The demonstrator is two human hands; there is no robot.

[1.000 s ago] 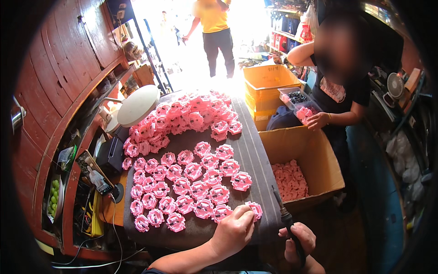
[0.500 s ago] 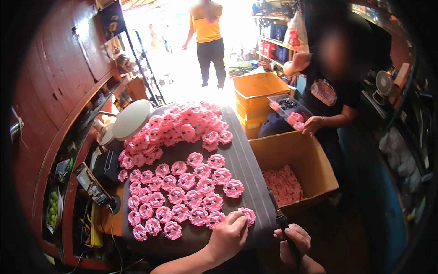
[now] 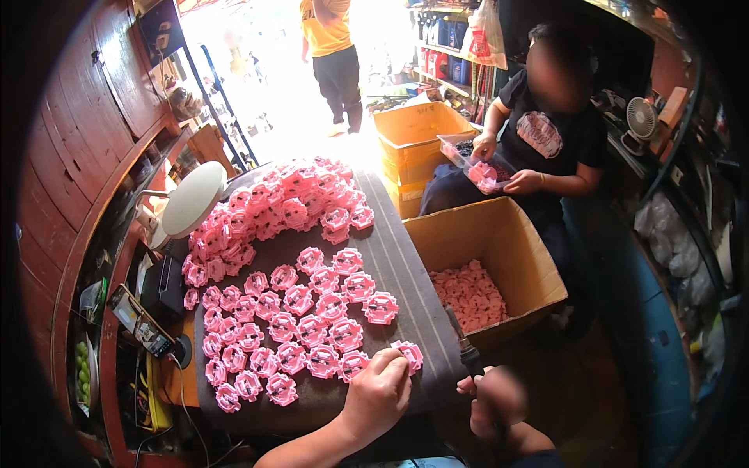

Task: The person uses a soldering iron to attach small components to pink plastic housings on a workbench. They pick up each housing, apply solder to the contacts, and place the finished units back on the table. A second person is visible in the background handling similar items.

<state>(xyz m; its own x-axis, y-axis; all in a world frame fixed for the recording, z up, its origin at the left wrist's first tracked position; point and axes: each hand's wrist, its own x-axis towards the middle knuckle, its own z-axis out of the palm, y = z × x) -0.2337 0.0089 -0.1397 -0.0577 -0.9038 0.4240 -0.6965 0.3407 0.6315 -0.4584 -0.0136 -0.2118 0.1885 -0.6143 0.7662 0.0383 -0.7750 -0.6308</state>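
My left hand (image 3: 380, 394) is closed in a pinch at the edge of a pink plastic part (image 3: 408, 356) with a small dark piece in its middle, at the table's near right. Hidden fingertips make the exact grip hard to see. In my right hand (image 3: 499, 398) is a black-handled soldering iron (image 3: 470, 355), its metal end pointing up and away beside the table edge. That hand is partly blurred. Several like pink parts (image 3: 313, 331) lie in rows on the dark cloth-covered table (image 3: 413, 312), left of my hands. Behind them is a big heap of pink parts (image 3: 289, 199).
Right of the table stands an open cardboard box (image 3: 515, 242) holding pink pieces. Beyond it a seated co-worker (image 3: 546, 117) has a clear tray (image 3: 476, 165). A round white lamp (image 3: 195, 199) overhangs the table's left side, near a propped phone (image 3: 140, 320).
The view has shifted, moving the scene left and up. The co-worker's raised hand has come down into the tray. The person in yellow at the back has moved. My left hand stays at the same pink part.
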